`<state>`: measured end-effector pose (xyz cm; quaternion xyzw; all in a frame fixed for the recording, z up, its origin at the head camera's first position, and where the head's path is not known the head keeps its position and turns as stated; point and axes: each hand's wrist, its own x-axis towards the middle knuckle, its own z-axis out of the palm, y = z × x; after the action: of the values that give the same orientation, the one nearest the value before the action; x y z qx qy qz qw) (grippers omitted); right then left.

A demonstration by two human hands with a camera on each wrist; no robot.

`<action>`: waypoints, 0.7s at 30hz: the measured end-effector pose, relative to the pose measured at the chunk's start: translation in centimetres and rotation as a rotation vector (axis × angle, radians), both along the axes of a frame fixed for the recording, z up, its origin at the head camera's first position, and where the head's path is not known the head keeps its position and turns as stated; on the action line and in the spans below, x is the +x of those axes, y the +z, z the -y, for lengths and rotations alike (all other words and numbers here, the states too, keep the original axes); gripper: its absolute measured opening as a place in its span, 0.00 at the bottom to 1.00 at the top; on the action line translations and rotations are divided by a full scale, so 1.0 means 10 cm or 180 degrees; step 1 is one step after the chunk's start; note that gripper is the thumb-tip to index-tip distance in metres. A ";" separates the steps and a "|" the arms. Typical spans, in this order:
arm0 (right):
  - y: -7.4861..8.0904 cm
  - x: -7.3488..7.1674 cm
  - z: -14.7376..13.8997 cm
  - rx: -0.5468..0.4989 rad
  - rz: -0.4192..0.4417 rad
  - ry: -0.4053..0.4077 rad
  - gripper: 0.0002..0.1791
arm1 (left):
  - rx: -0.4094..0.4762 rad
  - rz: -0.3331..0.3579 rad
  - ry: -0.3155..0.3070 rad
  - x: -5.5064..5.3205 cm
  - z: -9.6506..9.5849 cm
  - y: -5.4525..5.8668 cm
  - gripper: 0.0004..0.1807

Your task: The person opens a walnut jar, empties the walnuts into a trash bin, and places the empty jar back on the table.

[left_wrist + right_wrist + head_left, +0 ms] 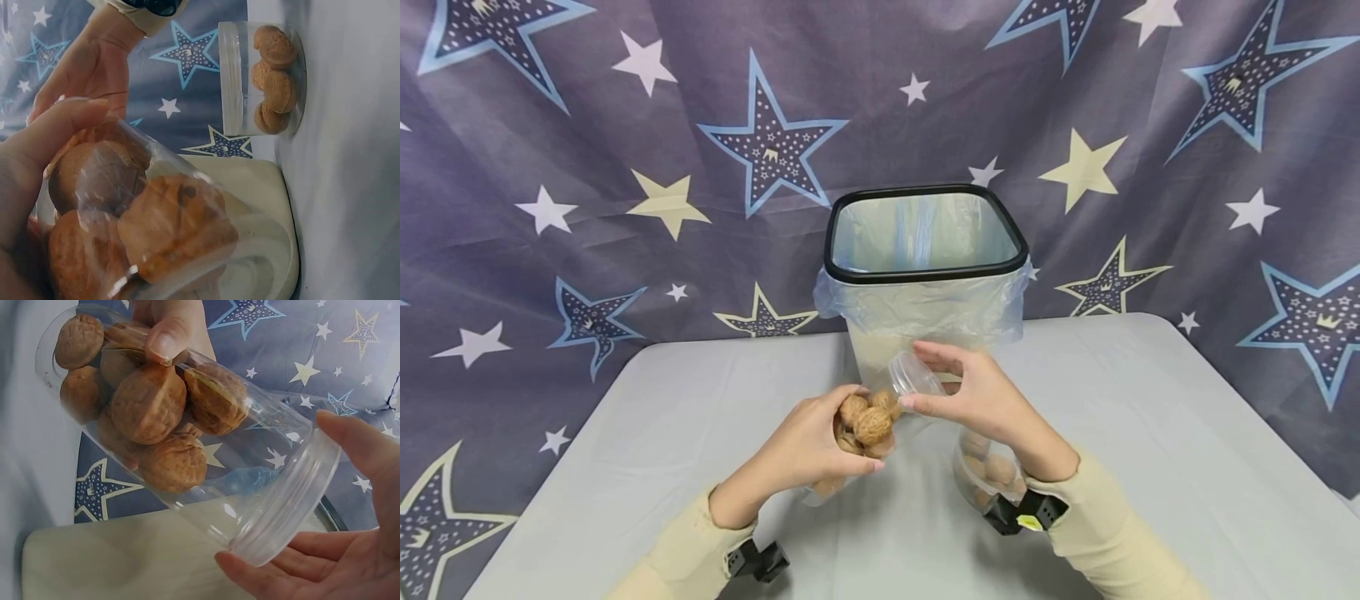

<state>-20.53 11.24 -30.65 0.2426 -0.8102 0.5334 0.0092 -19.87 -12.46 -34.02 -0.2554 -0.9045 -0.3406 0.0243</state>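
My left hand [805, 442] grips a clear plastic jar [215, 515] of walnuts [872, 425], tilted with its mouth toward my right hand. Fingers and thumb wrap round its side, and several walnuts show through the wall in both wrist views. At the mouth end, my right hand [981, 392] pinches a clear screw lid [290, 500] by its edge, between the thumb and fingers. In the right wrist view the lid lies right at the jar's mouth. A second clear jar [234, 81] with walnuts stands upright on the table, partly behind my right wrist in the head view.
A cream bin [876, 354] with a black rim [925, 275] and a pale blue plastic liner [992, 300] stands just beyond my hands. The table [662, 417] has a light grey cover. A star-patterned curtain [880, 100] hangs behind it.
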 end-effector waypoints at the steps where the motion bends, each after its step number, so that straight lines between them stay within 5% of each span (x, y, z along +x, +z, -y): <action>1: 0.00 0.00 0.00 -0.0010 0.0008 0.0011 0.36 | 0.0007 0.0020 -0.0009 0.00 0.00 0.00 0.42; 21: 0.00 -0.02 -0.05 -0.0376 0.0027 0.0059 0.34 | 0.0101 0.0152 -0.0287 0.00 0.05 0.05 0.43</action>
<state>-20.74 11.73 -30.67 0.2469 -0.7751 0.5815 0.0151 -19.86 -12.93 -33.54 -0.2873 -0.8869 -0.3616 -0.0087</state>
